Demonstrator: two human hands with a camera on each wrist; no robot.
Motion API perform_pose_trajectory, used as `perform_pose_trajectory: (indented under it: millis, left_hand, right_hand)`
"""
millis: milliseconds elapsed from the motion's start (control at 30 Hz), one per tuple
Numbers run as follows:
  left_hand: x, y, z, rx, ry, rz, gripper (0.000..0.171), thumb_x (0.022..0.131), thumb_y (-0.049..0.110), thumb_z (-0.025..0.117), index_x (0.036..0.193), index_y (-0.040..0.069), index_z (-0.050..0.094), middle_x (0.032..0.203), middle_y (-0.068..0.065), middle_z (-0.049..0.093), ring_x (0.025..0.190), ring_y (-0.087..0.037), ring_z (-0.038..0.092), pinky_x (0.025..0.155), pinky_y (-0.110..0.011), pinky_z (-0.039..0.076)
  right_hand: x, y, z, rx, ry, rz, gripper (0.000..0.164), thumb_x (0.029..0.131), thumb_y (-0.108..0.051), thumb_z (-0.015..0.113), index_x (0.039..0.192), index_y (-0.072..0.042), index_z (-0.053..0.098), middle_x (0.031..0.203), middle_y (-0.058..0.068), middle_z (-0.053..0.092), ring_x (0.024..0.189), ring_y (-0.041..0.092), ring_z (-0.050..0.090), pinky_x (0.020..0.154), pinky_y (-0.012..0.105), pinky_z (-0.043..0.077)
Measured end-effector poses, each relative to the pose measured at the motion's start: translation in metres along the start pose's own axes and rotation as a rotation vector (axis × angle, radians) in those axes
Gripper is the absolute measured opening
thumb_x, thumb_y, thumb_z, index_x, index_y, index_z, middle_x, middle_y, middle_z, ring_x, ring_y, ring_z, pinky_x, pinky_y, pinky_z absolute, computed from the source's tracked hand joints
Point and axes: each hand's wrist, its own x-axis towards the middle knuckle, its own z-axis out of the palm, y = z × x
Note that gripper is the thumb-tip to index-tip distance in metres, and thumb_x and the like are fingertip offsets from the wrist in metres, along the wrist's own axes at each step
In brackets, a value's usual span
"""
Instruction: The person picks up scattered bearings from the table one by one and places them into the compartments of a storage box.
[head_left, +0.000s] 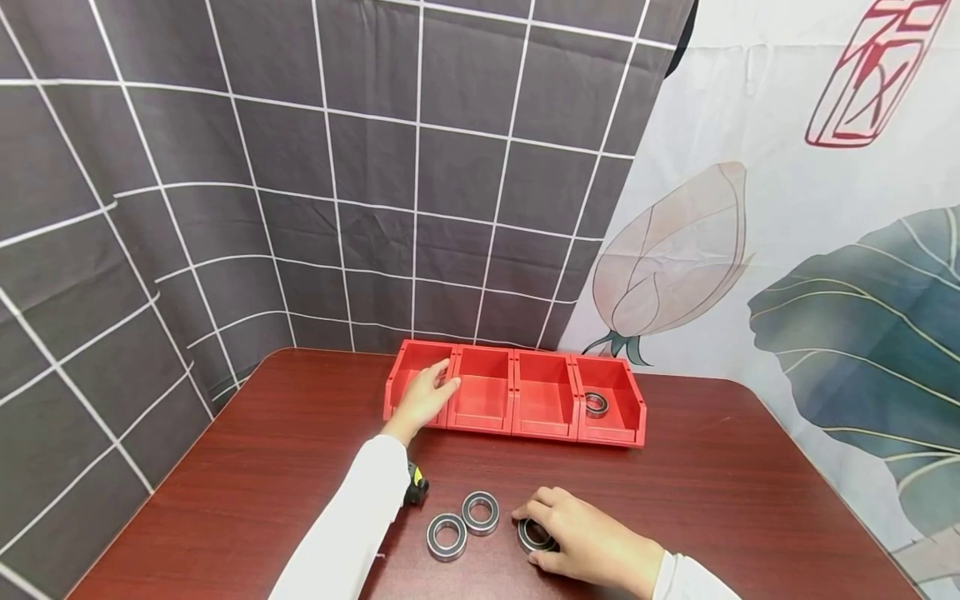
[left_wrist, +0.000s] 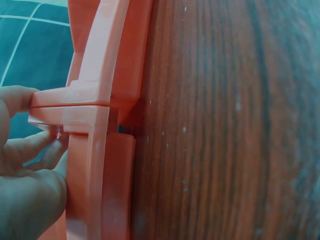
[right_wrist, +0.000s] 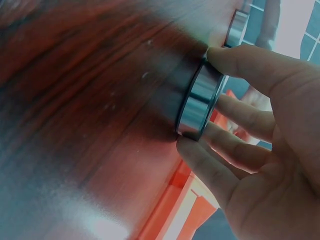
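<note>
My left hand (head_left: 423, 400) is at the row of red storage bins (head_left: 483, 421), at the leftmost two. In the left wrist view, its thumb and fingers lie on either side of the double wall (left_wrist: 75, 112) between them, gripping it. My right hand (head_left: 592, 537) holds a ball bearing (right_wrist: 198, 102) by its rim, thumb on one side and fingers on the other. That bearing is flat on the table in the head view, partly covered by the hand. To its left lie two more bearings, one (head_left: 480, 512) close beside the other (head_left: 446, 537).
Another bearing (head_left: 596, 405) sits inside the rightmost bin, near its left wall. The brown wooden table (head_left: 720, 483) carries everything. Behind it hang a dark grid-patterned cloth (head_left: 465, 183) and a pale cloth with printed flowers (head_left: 675, 250). A small black device (head_left: 415, 485) shows beside the left sleeve.
</note>
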Motion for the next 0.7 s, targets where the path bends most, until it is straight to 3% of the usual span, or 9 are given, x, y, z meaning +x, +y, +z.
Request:
perform_pose_trajectory:
  millis: [700]
  left_hand:
    - [0.0002,0.0011,-0.0012,-0.011,-0.008,-0.008,0.06,0.094,0.032,0.06,0.147,0.013,0.039,0.146,-0.015,0.045,0.131,-0.033,0.048,0.103,-0.048,0.043]
  right_hand:
    - [0.003,0.0028,-0.0055,0.007,0.039,-0.052,0.036,0.078,-0.025,0.077,0.111,-0.016,0.066,0.099,-0.007,0.059,0.089,0.003,0.054,0.077,0.019,0.051]
